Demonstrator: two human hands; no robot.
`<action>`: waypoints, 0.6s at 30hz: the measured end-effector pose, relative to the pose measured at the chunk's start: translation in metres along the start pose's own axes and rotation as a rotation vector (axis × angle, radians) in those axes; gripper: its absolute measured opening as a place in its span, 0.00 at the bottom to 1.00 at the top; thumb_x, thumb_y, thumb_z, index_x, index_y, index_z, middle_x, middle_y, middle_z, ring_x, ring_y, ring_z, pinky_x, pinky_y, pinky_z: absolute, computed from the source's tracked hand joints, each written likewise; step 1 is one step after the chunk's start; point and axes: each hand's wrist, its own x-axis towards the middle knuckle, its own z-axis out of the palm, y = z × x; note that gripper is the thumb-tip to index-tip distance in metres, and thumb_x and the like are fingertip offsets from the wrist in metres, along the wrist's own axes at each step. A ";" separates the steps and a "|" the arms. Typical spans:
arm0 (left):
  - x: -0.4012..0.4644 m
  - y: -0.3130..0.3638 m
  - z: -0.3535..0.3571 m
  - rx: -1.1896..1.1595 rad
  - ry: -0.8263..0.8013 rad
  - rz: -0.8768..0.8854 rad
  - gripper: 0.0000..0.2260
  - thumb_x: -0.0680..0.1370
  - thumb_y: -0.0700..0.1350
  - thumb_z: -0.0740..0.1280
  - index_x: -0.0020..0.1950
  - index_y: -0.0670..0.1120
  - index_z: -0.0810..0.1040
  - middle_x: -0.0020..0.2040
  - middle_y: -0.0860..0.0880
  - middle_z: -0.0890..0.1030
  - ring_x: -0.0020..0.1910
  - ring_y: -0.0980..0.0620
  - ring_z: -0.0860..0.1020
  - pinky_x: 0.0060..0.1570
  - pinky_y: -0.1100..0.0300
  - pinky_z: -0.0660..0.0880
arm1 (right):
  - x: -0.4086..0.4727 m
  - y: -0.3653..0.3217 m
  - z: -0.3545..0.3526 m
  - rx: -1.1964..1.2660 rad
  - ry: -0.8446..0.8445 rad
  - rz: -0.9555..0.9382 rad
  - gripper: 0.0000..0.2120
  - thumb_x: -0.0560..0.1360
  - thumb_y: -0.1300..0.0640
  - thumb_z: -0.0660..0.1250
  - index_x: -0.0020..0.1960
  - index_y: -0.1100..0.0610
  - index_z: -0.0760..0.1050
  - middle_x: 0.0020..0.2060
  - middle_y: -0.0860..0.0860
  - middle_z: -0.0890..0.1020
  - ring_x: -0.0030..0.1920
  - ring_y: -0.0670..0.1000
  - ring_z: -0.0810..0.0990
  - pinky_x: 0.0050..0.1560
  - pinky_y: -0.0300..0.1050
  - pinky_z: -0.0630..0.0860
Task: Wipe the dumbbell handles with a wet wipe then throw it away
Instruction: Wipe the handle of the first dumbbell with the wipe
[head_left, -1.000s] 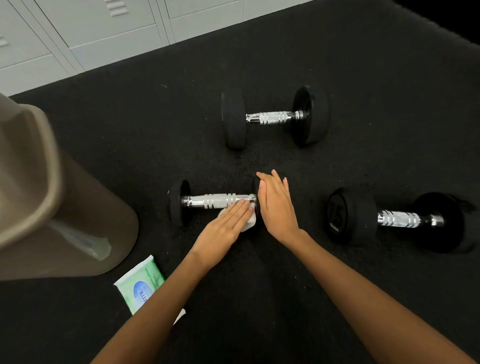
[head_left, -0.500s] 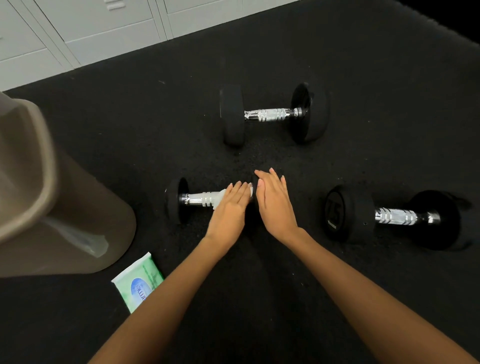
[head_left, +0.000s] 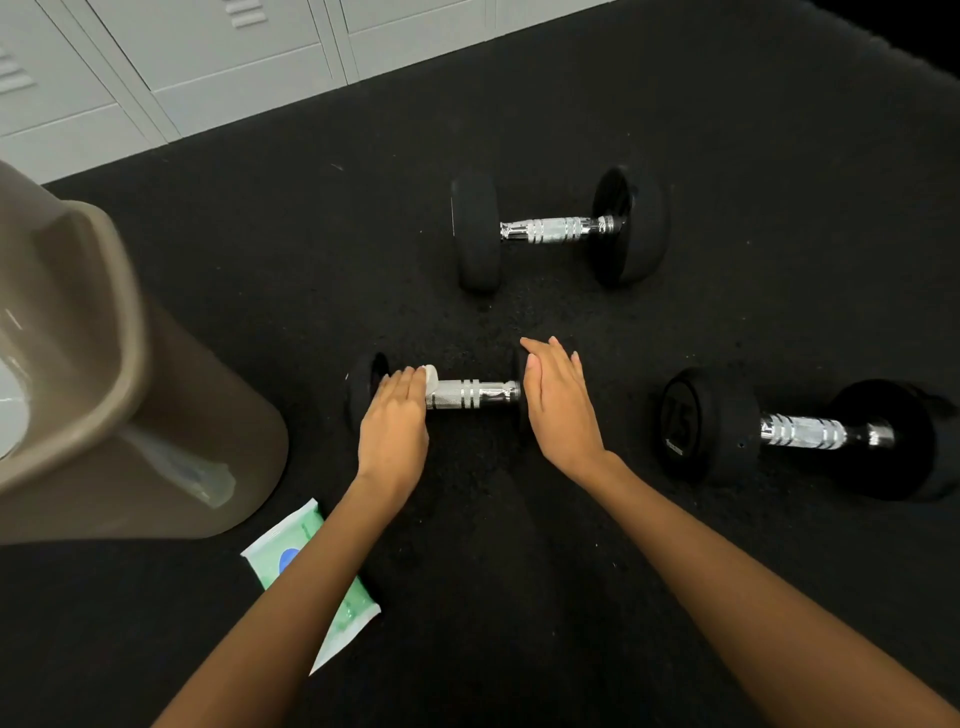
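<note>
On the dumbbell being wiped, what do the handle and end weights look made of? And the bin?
Handle: likely chromed steel; mirror-bright glints, knurled grip with grooves. End weights: matte black, probably rubber-coated; no shine, soft edges. Bin: smooth tan plastic, judging by its dull sheen and moulded rim.

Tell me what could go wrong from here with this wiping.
1. The left hand presses the wet wipe with flat fingers rather than gripping it, so it may slip out or clean only the top of the near dumbbell's handle.
2. Only the right hand, flat against one head, braces that dumbbell; a harder push might roll it.
3. The left forearm passes over the wipe pack and could drag it.
</note>
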 end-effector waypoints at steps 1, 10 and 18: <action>0.001 0.001 -0.003 -0.081 0.044 -0.041 0.16 0.77 0.31 0.59 0.64 0.38 0.73 0.59 0.39 0.78 0.60 0.43 0.76 0.65 0.53 0.69 | -0.001 0.000 0.000 0.006 -0.004 0.005 0.20 0.83 0.55 0.47 0.72 0.57 0.65 0.70 0.52 0.70 0.75 0.49 0.57 0.76 0.49 0.48; 0.031 0.015 -0.039 -1.388 0.023 -0.608 0.11 0.82 0.45 0.56 0.48 0.43 0.76 0.50 0.44 0.79 0.49 0.47 0.81 0.51 0.50 0.77 | -0.001 -0.006 -0.007 0.124 -0.048 0.048 0.20 0.84 0.53 0.47 0.73 0.56 0.63 0.70 0.52 0.69 0.73 0.49 0.62 0.74 0.53 0.56; 0.036 0.033 -0.062 -1.649 -0.228 -0.598 0.20 0.83 0.51 0.50 0.70 0.41 0.66 0.61 0.39 0.77 0.60 0.45 0.77 0.57 0.55 0.75 | 0.005 -0.020 -0.008 0.180 0.004 0.122 0.19 0.83 0.55 0.52 0.72 0.59 0.65 0.69 0.54 0.70 0.71 0.51 0.65 0.73 0.54 0.59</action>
